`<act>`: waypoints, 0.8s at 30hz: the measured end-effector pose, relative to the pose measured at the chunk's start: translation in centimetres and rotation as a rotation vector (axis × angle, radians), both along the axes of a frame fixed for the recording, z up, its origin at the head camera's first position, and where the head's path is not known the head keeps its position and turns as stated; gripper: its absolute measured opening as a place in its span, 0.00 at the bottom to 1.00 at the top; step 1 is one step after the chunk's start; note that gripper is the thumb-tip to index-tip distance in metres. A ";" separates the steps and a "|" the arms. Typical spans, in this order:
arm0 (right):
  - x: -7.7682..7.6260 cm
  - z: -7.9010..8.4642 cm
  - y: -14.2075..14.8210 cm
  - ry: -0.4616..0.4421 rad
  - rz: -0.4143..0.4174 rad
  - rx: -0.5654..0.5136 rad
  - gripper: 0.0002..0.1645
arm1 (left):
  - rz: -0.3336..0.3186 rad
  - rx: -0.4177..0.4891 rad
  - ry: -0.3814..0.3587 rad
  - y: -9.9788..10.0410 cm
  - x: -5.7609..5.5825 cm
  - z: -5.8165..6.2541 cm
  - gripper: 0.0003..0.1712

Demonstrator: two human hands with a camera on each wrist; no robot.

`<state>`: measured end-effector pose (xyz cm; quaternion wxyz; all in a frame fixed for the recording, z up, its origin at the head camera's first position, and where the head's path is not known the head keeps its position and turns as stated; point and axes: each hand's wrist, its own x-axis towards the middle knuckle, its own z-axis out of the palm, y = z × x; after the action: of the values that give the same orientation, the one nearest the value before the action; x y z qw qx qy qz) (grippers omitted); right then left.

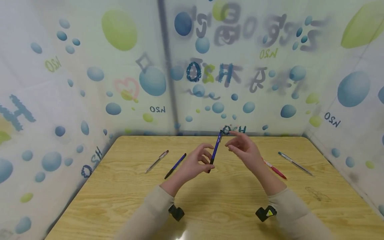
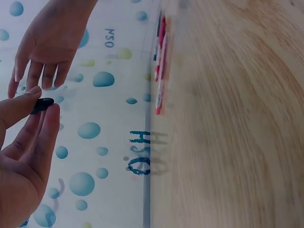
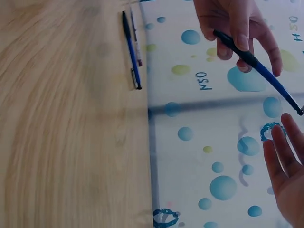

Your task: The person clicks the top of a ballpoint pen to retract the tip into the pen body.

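Observation:
My left hand (image 1: 195, 162) pinches a blue pen (image 1: 216, 148) by its black grip between thumb and fingers. The pen is raised over the table, tilted, with its clip end up and leaning right. In the right wrist view, the pen's dark grip (image 3: 233, 45) lies under the left thumb and its blue barrel slopes toward the right hand. My right hand (image 1: 246, 151) hovers just right of the clip end, fingers spread and relaxed, holding nothing. From the left wrist, only the dark end (image 2: 45, 103) of the pen shows past the fingertips.
On the wooden table (image 1: 120, 203), a clear pen with a reddish end (image 1: 157, 161) and another blue pen (image 1: 175, 166) lie at left. A red pen (image 1: 277, 171), partly behind the right wrist, and a clear-barrelled blue pen (image 1: 295, 163) lie at right. A patterned curtain (image 1: 192, 113) encloses the table's back and sides.

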<state>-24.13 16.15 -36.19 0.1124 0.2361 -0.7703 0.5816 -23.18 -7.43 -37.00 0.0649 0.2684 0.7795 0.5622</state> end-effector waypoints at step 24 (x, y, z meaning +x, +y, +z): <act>1.0 -3.2 4.5 -0.101 0.115 0.354 0.27 | -0.057 -0.398 0.147 -3.6 -1.6 -3.1 0.35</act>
<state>-23.10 20.65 -39.41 -0.0034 0.2664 -0.8505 0.4535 -24.79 -11.08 -40.06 0.0755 0.3126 0.8700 0.3738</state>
